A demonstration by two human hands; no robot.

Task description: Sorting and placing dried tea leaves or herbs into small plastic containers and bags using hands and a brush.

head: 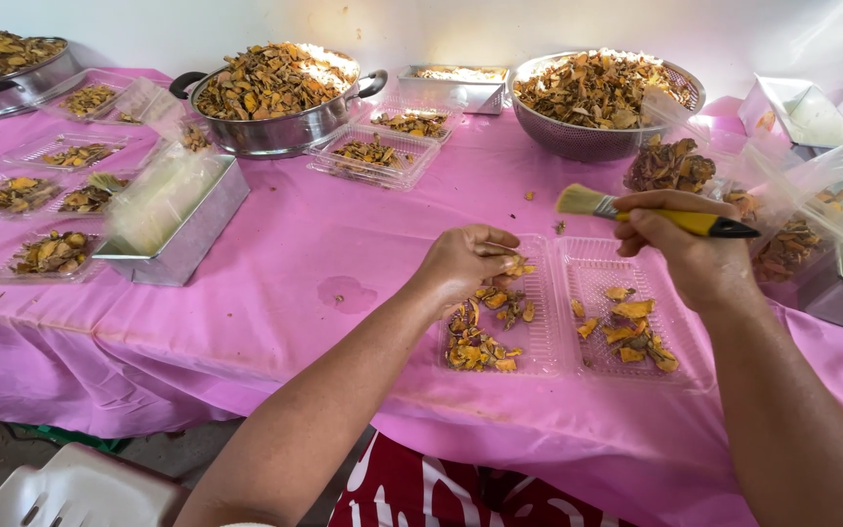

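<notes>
Holding a dried slice (516, 263) in left hand (462, 262) fingertips.

A table draped in a pink cloth (324, 254) is bearing clear plastic trays (578, 307) of dried yellow slices, a steel pot (275, 93), a mesh colander (602, 102) and steel tins (182, 229).

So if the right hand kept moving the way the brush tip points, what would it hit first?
Probably the left hand: the brush in the right hand points left, bristles slightly above its knuckles, though depth is unclear.
</notes>
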